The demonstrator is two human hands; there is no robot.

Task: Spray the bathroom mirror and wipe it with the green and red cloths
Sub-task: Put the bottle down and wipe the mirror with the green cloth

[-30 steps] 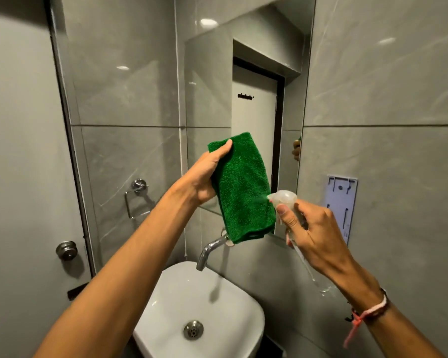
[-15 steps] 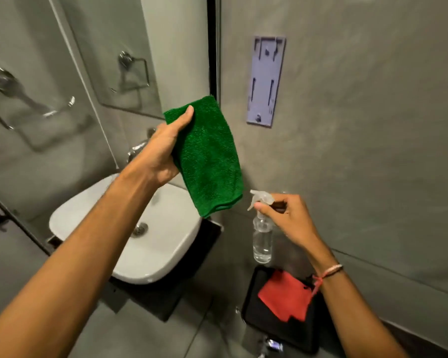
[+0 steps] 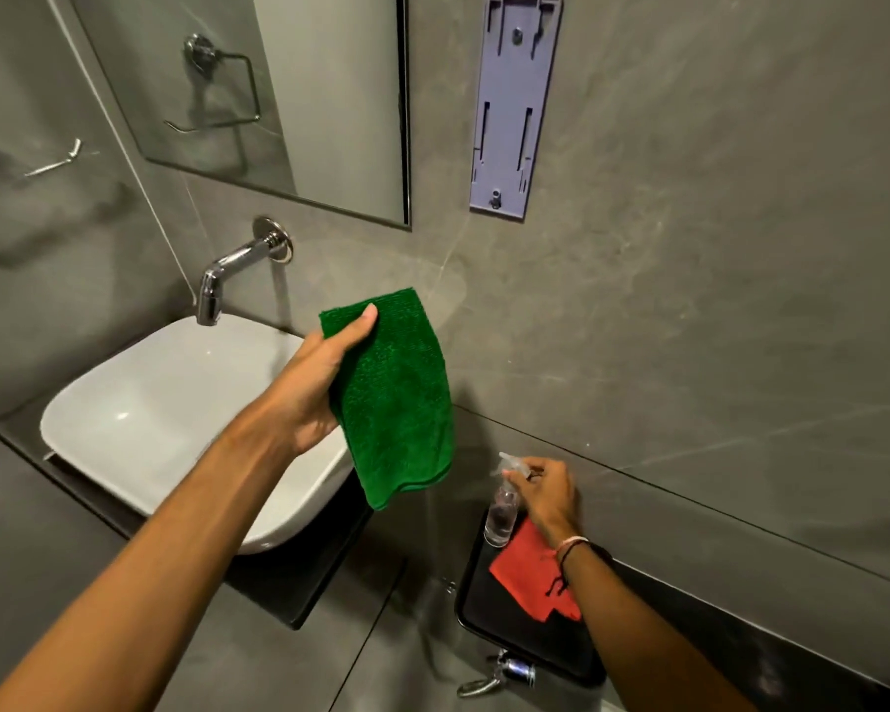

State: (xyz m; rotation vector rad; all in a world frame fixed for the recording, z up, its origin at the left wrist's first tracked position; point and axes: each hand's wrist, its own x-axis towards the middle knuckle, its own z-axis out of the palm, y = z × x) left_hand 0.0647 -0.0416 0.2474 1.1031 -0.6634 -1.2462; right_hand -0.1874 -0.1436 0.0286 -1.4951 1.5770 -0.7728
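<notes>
While held, green cloth [image 3: 394, 398] unlabelled.

the mirror [image 3: 278, 95] runs off the top edge, so only its lower part shows. the left hand [image 3: 314, 398] hides its own fingers behind the green cloth [image 3: 396, 403]; only the thumb lies on the near face. that cloth covers part of the sink [image 3: 165, 403] rim. the right hand [image 3: 545, 493] wraps the head of the spray bottle [image 3: 502, 511], so the trigger and how the fingers sit on it cannot be told. the right wrist and forearm cover part of the red cloth [image 3: 522, 573] and the black tray [image 3: 489, 619] under it. both forearms are cut by the bottom edge. the metal fitting [image 3: 494, 678] under the tray is blurred.
</notes>
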